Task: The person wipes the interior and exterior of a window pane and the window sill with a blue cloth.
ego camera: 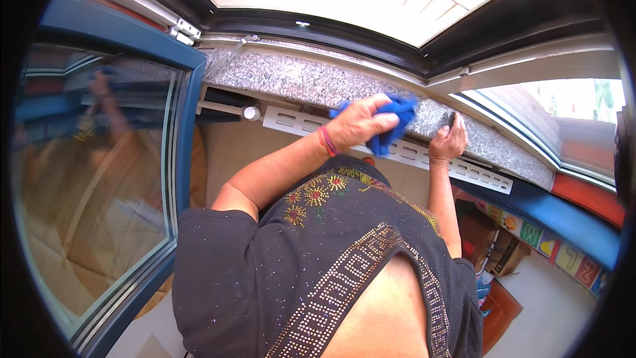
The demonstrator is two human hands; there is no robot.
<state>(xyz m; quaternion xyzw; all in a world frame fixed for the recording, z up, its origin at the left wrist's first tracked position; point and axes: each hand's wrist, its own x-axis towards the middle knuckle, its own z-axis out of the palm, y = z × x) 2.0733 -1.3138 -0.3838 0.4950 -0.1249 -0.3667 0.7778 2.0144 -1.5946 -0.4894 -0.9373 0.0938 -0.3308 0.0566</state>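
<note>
My left hand, with pink and purple bands at the wrist, grips a crumpled blue cloth over the front edge of the speckled granite window sill. The cloth is slightly blurred. Farther right, my right hand rests at the sill's front edge, its fingers pointing towards the window. By its fingertips is a small dark patch or thing; whether the hand holds it cannot be told.
A blue-framed window sash stands inward at the left. Below the sill runs a white slotted radiator top, near a white round knob. The dark window frame lies beyond the sill. Letter tiles and a cardboard box are at lower right.
</note>
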